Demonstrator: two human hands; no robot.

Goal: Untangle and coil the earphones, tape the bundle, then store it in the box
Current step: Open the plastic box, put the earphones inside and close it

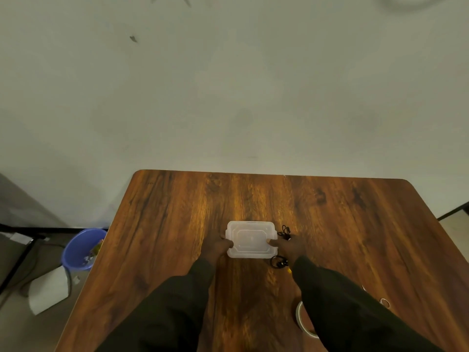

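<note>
Left hand and right hand pinch the lidded box's short ends. The earphones (still loose) lie just beside the right hand.

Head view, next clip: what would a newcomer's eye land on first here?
The translucent plastic box with its lid on, at the middle of the wooden table, held at both short ends by the left hand and the right hand. Next, the black earphones lying loose on the table just right of the box, and a tape roll near the table's front edge, half hidden by the right sleeve.
</note>
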